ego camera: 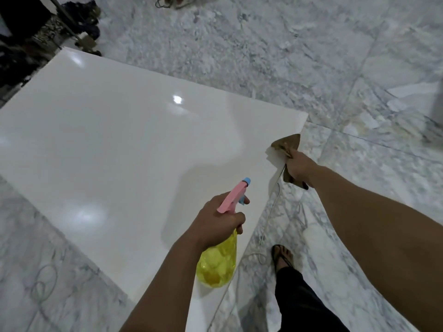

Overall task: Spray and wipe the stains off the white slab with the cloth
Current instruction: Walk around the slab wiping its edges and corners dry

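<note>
The large glossy white slab (115, 144) lies flat on the marble floor and fills the left and middle of the view. My left hand (215, 221) grips a spray bottle (217, 262) with a yellow body and a pink and blue head, its nozzle aimed over the slab's near right part. My right hand (299, 167) holds a brown cloth (286, 143) bunched at the slab's right edge, where the cloth touches the surface. Faint yellowish marks show near the slab's front corner.
Grey-veined marble floor (263, 56) surrounds the slab. A thin white cord (268, 226) runs along the slab's right edge. My foot in a sandal (282, 256) stands beside it. Dark clutter and a stand leg (28, 32) sit at the far left corner.
</note>
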